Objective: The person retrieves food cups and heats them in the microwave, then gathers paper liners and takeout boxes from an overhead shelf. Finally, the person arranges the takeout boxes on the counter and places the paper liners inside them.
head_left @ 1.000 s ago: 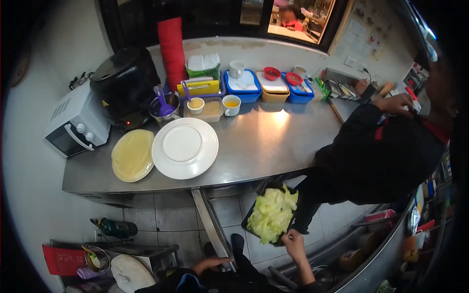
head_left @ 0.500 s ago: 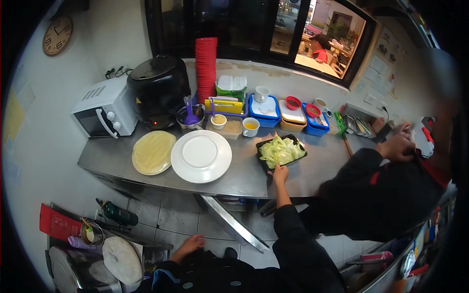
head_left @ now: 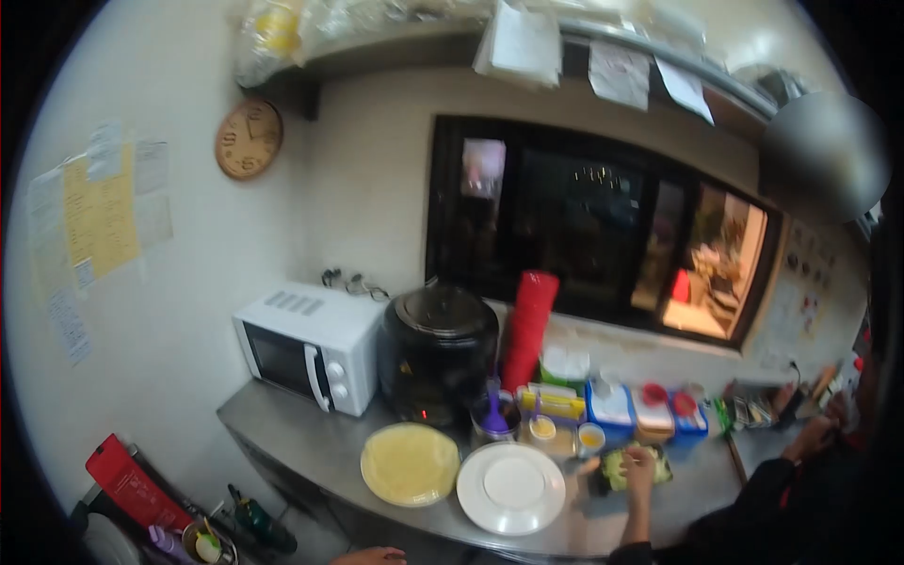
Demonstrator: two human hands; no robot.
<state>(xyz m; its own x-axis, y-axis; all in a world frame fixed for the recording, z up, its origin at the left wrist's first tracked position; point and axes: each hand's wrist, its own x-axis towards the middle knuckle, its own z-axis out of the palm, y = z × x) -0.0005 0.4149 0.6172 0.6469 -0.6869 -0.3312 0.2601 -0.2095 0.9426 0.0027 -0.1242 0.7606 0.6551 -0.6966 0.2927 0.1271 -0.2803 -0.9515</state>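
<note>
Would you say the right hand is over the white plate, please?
No, the right hand is at the tray of lettuce.

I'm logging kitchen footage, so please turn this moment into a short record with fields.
Right hand: in front of the lettuce; blur leaves its grip unclear
Left hand: cut off by the bottom edge
Container: dark tray holding the lettuce
Surface: metal counter
Picture-left of tray: white plate, then a pale yellow round item
Back, left to right: microwave, black lidded cooker, tall red stack
Wall: round clock
Other person: dark sleeve at right
</note>
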